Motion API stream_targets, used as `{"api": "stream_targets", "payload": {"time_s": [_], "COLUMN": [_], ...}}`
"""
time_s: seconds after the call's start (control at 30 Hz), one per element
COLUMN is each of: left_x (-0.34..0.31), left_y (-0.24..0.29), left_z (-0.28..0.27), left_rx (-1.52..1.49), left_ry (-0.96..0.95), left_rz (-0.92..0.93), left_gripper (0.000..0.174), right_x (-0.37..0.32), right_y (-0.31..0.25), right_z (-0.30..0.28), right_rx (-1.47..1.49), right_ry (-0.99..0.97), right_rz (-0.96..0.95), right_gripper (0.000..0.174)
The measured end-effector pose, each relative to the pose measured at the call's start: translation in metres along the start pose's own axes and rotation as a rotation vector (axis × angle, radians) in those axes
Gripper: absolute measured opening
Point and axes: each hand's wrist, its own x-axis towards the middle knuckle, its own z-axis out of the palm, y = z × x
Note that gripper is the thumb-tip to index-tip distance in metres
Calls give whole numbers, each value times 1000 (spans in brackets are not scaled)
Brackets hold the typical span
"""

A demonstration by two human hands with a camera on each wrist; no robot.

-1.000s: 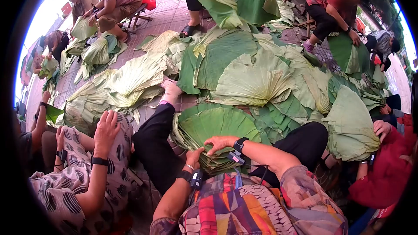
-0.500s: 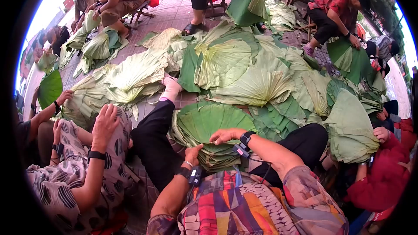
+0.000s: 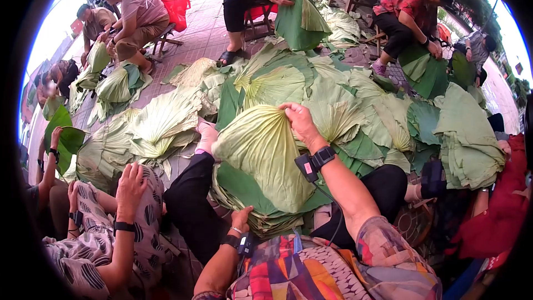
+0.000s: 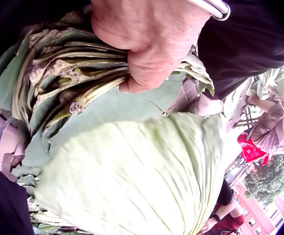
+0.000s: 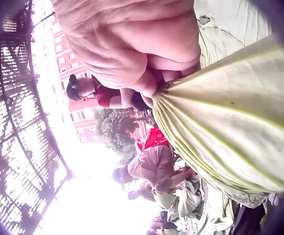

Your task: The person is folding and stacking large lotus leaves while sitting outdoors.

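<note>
A pale green lotus leaf (image 3: 264, 155) hangs folded and creased from my right hand (image 3: 302, 122), raised over the far right of the stack. In the right wrist view, thumb and fingers pinch the leaf's gathered point, where the veins meet. Below it lies a thick stack of folded lotus leaves (image 3: 236, 183) between the knees, its top leaf darker green. My left hand (image 3: 240, 220) grips the stack's near edge; the left wrist view shows the thumb (image 4: 144, 73) down on the layered, browned stem ends (image 4: 73, 83). The lifted leaf covers part of the stack.
A large heap of lotus leaves (image 3: 327, 111) spreads over the paving ahead, with more pale leaves (image 3: 161, 114) to the left. People sit close on both sides, a patterned sleeve (image 3: 78, 266) at left and a red sleeve (image 3: 494, 216) at right. Another seated person holds a leaf (image 3: 302, 22) opposite.
My right hand has moved from the stack's near edge upward and forward, bringing up a pale leaf that was not raised before. The left hand stays at the stack's edge.
</note>
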Motion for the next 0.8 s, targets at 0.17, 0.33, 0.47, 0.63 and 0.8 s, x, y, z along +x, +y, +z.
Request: {"api": "stream_targets", "payload": {"time_s": [0.17, 0.33, 0.47, 0.63, 0.8], "left_x": [14, 10, 4, 14, -5], "left_y": [-8, -5, -3, -9, 3], "left_z": [-6, -1, 2, -2, 6], "left_rx": [15, 44, 63, 14, -4], "left_ry": [11, 55, 100, 54, 8], "left_rz": [5, 9, -1, -6, -9], "left_gripper": [33, 36, 34, 27, 29], "right_x": [23, 7, -28, -59, -72], "right_y": [-14, 23, 107, 133, 129], "right_z": [-66, -142, -202, -144, -62], "right_rx": [207, -122, 48, -728, -677], "right_ry": [645, 1128, 1211, 943, -93], "right_rz": [-352, -214, 48, 227, 640], "right_gripper": [14, 21, 8, 22, 49]}}
